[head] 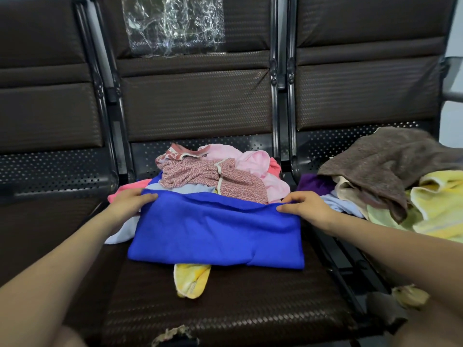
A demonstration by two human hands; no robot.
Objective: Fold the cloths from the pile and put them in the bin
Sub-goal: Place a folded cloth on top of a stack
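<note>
While the blue cloth (215, 234) lies spread across the front of the middle seat (225, 309), its long axis runs from nine o'clock to three o'clock, straight between my two hands. My left hand (130, 202) pinches the far corner at nine o'clock, fingers curled over the edge; my right hand (304, 209) pinches the matching far corner at three o'clock. Both sit equally near it, so neither has the advantage. As I judge it, the next fold carries that far edge toward six o'clock, onto the near edge.

Just past my grip at twelve o'clock sits the pile (220, 171) (pink and patterned red pieces, touching the blue cloth's far edge), and it could snag as I lift. A yellow cloth (191, 279) pokes out from under the near edge at six o'clock, and a pale one (120, 234) shows under the left side. At two o'clock, on the next seat, lie a brown towel (390, 161) and more yellow ones (436, 211). No bin is in view.
</note>
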